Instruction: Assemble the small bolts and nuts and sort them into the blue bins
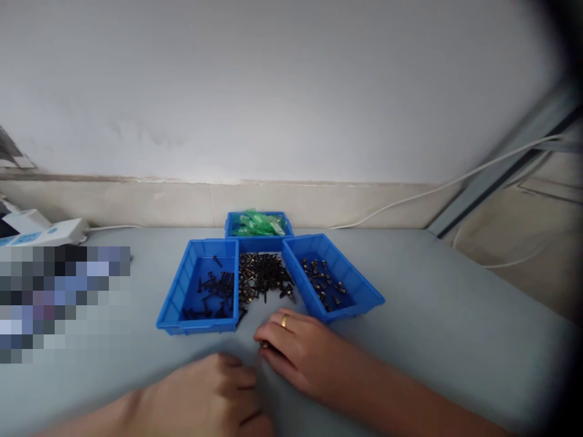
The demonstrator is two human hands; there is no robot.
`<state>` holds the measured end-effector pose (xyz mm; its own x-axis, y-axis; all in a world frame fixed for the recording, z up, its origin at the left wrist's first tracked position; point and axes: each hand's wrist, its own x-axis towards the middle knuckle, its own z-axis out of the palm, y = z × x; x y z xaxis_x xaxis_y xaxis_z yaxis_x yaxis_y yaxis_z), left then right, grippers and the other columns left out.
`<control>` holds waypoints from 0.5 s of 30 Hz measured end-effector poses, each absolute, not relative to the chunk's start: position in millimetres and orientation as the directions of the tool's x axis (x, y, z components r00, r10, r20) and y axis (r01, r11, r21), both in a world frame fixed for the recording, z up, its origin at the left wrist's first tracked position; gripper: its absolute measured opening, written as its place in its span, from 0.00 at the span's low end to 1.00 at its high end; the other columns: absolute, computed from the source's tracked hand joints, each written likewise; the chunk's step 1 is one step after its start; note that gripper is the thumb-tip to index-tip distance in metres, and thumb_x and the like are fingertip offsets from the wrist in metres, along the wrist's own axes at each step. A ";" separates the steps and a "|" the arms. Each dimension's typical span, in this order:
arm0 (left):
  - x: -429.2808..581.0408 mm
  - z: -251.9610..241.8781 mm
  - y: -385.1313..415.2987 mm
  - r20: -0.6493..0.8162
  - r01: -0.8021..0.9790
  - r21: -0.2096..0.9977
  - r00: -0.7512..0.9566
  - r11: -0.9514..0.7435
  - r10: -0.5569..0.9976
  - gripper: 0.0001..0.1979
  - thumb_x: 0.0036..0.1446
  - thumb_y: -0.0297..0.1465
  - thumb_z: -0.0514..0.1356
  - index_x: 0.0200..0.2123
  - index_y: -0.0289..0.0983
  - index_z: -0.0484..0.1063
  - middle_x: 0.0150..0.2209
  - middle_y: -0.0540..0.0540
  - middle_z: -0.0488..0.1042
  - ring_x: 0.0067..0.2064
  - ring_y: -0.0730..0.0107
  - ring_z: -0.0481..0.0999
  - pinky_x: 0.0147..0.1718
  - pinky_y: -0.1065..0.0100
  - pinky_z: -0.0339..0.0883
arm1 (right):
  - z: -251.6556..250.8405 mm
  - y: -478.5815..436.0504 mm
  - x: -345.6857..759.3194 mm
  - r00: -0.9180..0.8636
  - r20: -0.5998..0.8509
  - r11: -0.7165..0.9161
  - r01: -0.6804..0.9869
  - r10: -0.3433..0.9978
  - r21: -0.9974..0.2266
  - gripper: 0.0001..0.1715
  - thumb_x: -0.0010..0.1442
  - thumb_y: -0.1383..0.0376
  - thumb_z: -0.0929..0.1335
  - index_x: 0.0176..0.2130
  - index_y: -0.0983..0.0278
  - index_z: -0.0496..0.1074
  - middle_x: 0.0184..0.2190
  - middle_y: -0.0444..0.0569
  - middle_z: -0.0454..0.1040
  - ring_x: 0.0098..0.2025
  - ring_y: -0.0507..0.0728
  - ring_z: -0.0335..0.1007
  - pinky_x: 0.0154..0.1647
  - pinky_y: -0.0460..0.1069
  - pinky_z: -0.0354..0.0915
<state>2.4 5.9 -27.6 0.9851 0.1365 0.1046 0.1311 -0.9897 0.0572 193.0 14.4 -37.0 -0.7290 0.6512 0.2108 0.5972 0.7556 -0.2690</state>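
Observation:
My left hand (pixel 212 394) is curled into a fist low in the view, above the grey table; whatever is inside its fingers is hidden. To its right, my right hand (pixel 298 349), with a gold ring, has its fingers closed round a small screw (pixel 264 344), of which only a shiny end shows. Beyond my hands lies a loose pile of mixed dark and brassy screws (pixel 264 273). A blue bin (pixel 170 297) left of the pile contains long black screws (pixel 221 285). Shorter screws with shiny heads (pixel 323 276) lie in the right blue bin (pixel 359 288).
Behind the pile stands a third blue bin (pixel 259 244) with green plastic packets (pixel 257 223). A white power strip (pixel 64 232) sits at the far left, beside a blurred-out area. A white cable (pixel 401 199) runs along the wall to a metal frame (pixel 483 182) at right.

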 end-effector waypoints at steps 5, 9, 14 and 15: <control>0.8 -27.8 5.8 0.113 0.138 0.058 0.983 -0.989 0.143 0.12 0.53 0.26 0.65 0.24 0.37 0.65 0.22 0.53 0.71 0.23 0.71 0.66 0.23 0.68 0.59 | -38.7 14.1 193.9 -0.746 0.197 0.766 0.579 0.636 -0.281 0.06 0.60 0.75 0.66 0.39 0.67 0.67 0.34 0.47 0.71 0.37 0.55 0.66 0.38 0.47 0.62; 1.3 -28.4 5.6 0.101 0.133 0.061 0.985 -0.989 0.138 0.11 0.53 0.27 0.65 0.24 0.38 0.65 0.22 0.54 0.71 0.23 0.72 0.65 0.23 0.68 0.58 | -40.1 14.5 193.9 -0.756 0.236 0.792 0.573 0.610 -0.212 0.06 0.63 0.74 0.62 0.38 0.66 0.66 0.34 0.48 0.70 0.36 0.55 0.66 0.38 0.48 0.62; 1.7 -28.1 6.0 0.101 0.133 0.044 0.986 -0.990 0.136 0.12 0.53 0.29 0.66 0.24 0.38 0.65 0.22 0.55 0.70 0.23 0.72 0.65 0.22 0.67 0.57 | -42.7 16.2 193.8 -0.740 0.250 0.781 0.599 0.624 -0.177 0.04 0.64 0.70 0.63 0.35 0.65 0.65 0.31 0.46 0.70 0.33 0.54 0.67 0.34 0.48 0.61; 1.6 -28.1 6.1 0.099 0.128 0.044 0.986 -0.991 0.131 0.12 0.53 0.29 0.66 0.24 0.38 0.65 0.22 0.55 0.70 0.23 0.72 0.65 0.22 0.68 0.57 | -43.8 16.6 193.8 -0.740 0.240 0.778 0.604 0.628 -0.171 0.04 0.64 0.70 0.63 0.35 0.65 0.65 0.31 0.46 0.70 0.33 0.54 0.67 0.34 0.48 0.61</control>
<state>1.6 6.1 -28.1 0.9864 0.1313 0.0989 0.1275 -0.9909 0.0441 193.8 16.6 -43.8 -0.7405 0.6279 0.2398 0.6045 0.7781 -0.1708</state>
